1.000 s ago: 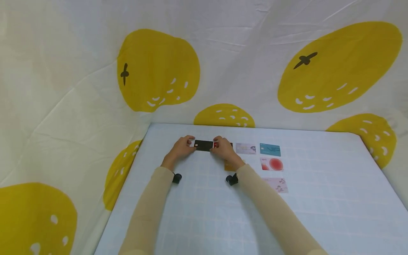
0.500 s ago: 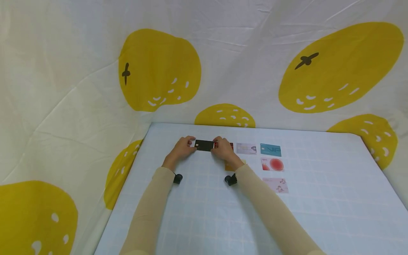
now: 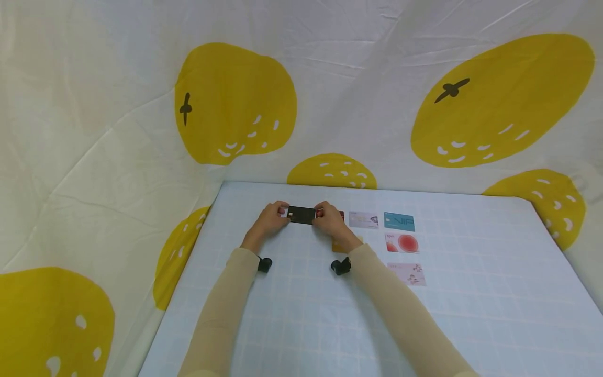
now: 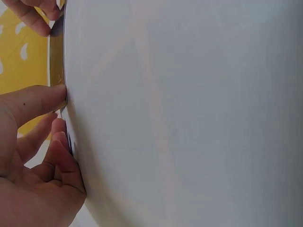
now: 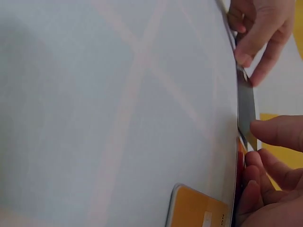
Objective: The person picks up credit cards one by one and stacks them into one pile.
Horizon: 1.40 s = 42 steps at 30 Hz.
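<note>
Flat on the table, near its far edge, lies a black bank card (image 3: 301, 215) with a chip at its left end. My left hand (image 3: 270, 220) grips the card's left end, thumb on the near corner and index finger at the far one. The right end is held likewise by my right hand (image 3: 331, 221). A red card (image 3: 341, 215) lies just right of the black one, partly hidden by the right hand. Below it, a gold card (image 3: 340, 246) is partly covered by the right wrist; its orange-gold corner (image 5: 199, 208) shows in the right wrist view.
Further right lie a pale purple card (image 3: 364, 220), a teal VIP card (image 3: 399, 221), a white card with a red circle (image 3: 402, 243) and a pink card (image 3: 409, 274). Behind the pale checked table (image 3: 292, 314) hangs a white cloth (image 3: 339, 104) printed with yellow fruit.
</note>
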Each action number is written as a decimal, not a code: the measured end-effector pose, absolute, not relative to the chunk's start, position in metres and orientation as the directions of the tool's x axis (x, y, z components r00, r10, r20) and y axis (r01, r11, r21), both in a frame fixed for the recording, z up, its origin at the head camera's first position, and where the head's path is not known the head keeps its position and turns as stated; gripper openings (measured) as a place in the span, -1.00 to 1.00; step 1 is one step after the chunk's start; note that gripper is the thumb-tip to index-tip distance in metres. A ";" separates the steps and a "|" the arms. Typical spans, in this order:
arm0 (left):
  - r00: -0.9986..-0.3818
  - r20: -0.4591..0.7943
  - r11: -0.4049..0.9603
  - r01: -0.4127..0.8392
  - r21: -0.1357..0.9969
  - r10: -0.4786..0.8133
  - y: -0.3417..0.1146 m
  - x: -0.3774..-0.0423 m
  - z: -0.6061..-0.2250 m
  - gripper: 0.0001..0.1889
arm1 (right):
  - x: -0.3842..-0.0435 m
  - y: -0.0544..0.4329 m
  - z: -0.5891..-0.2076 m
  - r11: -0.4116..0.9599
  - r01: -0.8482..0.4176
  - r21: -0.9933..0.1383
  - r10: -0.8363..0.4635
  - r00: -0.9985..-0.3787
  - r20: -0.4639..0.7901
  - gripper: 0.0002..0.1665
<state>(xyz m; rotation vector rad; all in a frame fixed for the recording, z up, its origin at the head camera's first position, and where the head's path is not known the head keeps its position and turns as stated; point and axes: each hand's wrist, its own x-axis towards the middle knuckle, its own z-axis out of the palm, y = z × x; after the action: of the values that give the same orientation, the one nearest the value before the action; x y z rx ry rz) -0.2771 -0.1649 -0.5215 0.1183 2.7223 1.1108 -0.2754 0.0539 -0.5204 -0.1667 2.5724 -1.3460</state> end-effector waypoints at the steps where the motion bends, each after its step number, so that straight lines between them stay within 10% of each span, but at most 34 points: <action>1: -0.978 -0.150 0.710 -0.004 0.704 0.143 -0.164 -0.277 -0.522 -0.51 | -0.275 0.054 -0.521 0.556 0.019 -0.831 -0.203 -0.966 -0.158 -0.51; 42: -0.990 -0.095 0.499 -0.030 0.866 0.106 -0.149 -0.249 -0.513 -0.53 | -0.246 0.083 -0.496 0.380 0.091 -0.921 -0.203 -0.963 -0.178 -0.49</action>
<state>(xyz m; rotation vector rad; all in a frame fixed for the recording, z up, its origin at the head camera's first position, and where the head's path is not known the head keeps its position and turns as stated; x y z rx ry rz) -0.2490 -0.1494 -0.5128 0.0660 2.6003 1.5059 -0.2464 0.0829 -0.4955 -0.0992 2.3800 -1.6135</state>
